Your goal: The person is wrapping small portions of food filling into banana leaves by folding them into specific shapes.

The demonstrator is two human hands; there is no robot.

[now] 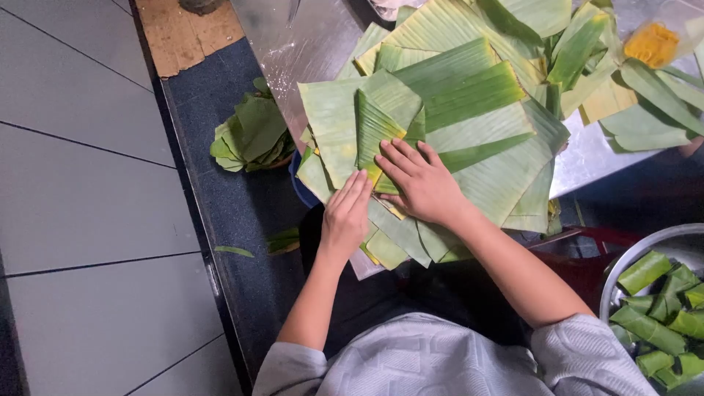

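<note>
Two hands press flat on a folded leaf piece (375,136) in the middle of the frame. Left hand (346,216) and right hand (422,183) keep fingers straight, close together, gripping nothing. Folding looks half done; the next fold needs a firm, even push.

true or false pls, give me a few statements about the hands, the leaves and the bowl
1. Both hands press on a folded banana leaf. True: the left hand and right hand rest flat on it.
2. The metal bowl is empty. False: it holds rolled leaf parcels.
3. The leaves lie on a wooden board. False: they lie on a shiny metal table.
4. A yellow filling sits at the far right. True.
5. The right hand holds a knife. False: it holds nothing, palm down.
</note>
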